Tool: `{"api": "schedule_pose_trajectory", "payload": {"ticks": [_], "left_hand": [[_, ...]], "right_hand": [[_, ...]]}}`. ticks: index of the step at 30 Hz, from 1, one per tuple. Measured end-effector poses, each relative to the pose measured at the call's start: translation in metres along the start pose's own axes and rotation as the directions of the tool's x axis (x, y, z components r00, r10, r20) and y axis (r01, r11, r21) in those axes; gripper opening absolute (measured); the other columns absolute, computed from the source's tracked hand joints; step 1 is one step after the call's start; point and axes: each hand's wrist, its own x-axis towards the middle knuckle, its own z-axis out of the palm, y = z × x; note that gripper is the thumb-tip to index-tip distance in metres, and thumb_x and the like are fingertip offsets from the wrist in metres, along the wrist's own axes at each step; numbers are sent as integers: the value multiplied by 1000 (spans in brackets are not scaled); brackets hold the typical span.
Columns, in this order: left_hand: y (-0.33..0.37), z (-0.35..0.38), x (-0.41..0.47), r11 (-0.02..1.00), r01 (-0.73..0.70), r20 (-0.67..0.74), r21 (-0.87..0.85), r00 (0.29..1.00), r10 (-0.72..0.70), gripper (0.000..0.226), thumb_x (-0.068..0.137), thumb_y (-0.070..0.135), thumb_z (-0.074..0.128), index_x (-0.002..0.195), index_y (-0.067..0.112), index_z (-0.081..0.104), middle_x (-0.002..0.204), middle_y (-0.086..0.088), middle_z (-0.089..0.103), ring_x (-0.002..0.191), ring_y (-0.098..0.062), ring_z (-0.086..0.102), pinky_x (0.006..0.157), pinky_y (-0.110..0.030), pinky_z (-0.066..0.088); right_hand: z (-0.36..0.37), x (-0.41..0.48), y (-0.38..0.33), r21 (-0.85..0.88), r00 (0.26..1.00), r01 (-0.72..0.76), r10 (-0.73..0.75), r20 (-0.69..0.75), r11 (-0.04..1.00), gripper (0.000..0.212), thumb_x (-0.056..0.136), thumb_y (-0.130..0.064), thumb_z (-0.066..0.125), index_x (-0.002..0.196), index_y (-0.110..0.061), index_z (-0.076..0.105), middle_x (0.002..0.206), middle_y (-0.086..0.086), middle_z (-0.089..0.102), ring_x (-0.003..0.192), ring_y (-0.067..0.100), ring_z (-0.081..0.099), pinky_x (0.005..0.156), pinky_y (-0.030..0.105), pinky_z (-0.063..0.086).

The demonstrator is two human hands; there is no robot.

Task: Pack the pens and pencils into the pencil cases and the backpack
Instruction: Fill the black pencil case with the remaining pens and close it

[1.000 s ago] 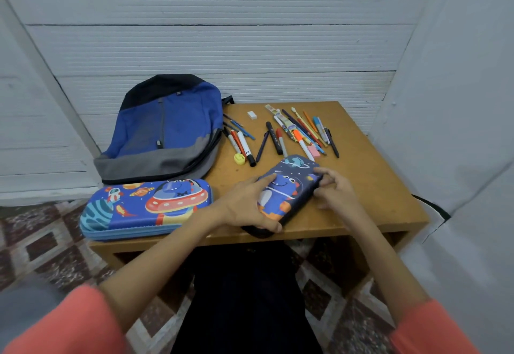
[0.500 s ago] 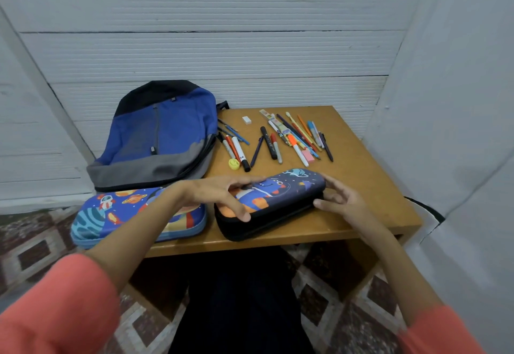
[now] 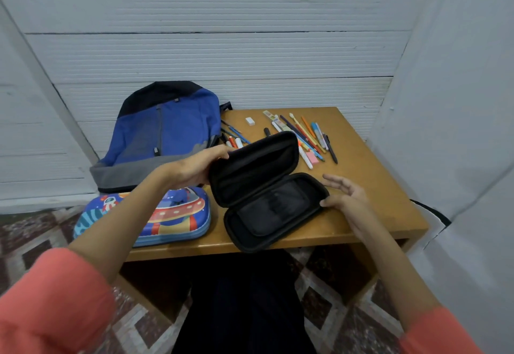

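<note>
A blue, grey and black backpack lay flat at the far left of a small wooden table, its top end towards the white wall. In front of it, at the table's near left edge, a zipped pencil case printed with a flying saucer rested partly under the person's left forearm. The left hand, fingers curled, gripped the left rim of the raised lid of a black-lined pencil case, which stood open like a book at the table's near edge, its lower half flat on the wood and showing a mesh pocket. Behind the lid, a loose spread of pens and pencils and a small white eraser lay on the table's far side, some hidden by the case. On the right, the right hand was spread, its thumb touching the lower half's right rim and its fingers loosely fanned above the table.
</note>
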Motion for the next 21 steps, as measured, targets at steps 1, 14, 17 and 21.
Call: {"api": "schedule_pose_trajectory", "payload": {"ticks": [1,14,17,21], "left_hand": [[2,0,-1,1000,17,1,27,1000,-17,53,80,35,45,133,31,50,125,-10,57,115,-31,56,87,-42,49],[1,34,-45,956,186,347,225,902,-257,81,95,-2,51,146,36,1,113,-27,66,100,-35,68,90,-38,55],[-10,42,-44,937,230,306,263,901,-308,76,93,-6,54,146,26,10,113,-30,64,92,-30,70,83,-32,58],[-26,47,-35,927,283,176,248,927,-330,67,91,-11,52,144,13,18,96,-26,68,75,-22,72,74,-28,59]], "right_hand": [[2,3,0,3,999,-5,5,-39,1000,51,74,14,63,112,-19,65,114,0,66,105,15,61,88,34,52],[21,59,-4,-324,967,59,-135,-218,944,14,80,-7,76,91,-15,73,90,1,70,90,16,65,86,33,53],[28,66,-8,-395,961,61,-161,-226,916,9,80,-12,77,88,-16,74,87,-1,69,87,15,63,76,27,46],[32,73,-10,-452,955,49,-174,-241,890,9,80,-16,77,89,-17,76,85,-2,68,85,14,62,72,26,43]]}}
